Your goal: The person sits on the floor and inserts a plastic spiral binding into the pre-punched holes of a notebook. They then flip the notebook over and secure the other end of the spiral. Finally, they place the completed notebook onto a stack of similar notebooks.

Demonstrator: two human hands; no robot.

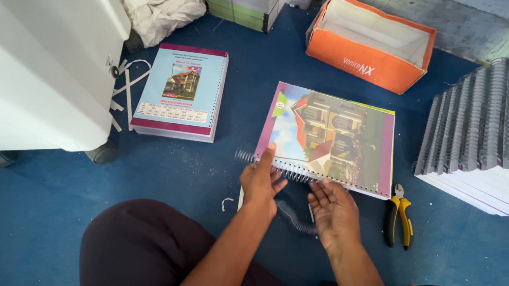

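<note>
The person is sitting on the blue carpeted floor [34, 217], working at a notebook [332, 136] with a house picture on its cover, lying at the centre of the frame; its punched edge is running from centre left down toward the lower right, and a metal spiral coil [265, 164] is threading along that edge, its free end poking out at the left. The left hand [259, 182] is pressing on the near left corner of the cover, thumb up on the cover and the fingers curled loosely at the coil, seemingly pinching it, though the grip itself is partly hidden; the right hand [334, 209] is hovering open just below the punched edge, palm up, fingers spread and holding nothing. The notebook is lying directly beyond both hands, its long binding edge crosswise to the forearms, and the left hand is the nearer to the coil's free end; a second loose coil [296, 222] is resting on the floor between the wrists. Yellow-handled pliers [400, 214] are lying just right of the right hand; a stack of bound notebooks [487, 141] is filling the right edge, an unbound stack [181, 93] is sitting at the upper left, and an orange box [369, 40] is standing open at the top.
</note>
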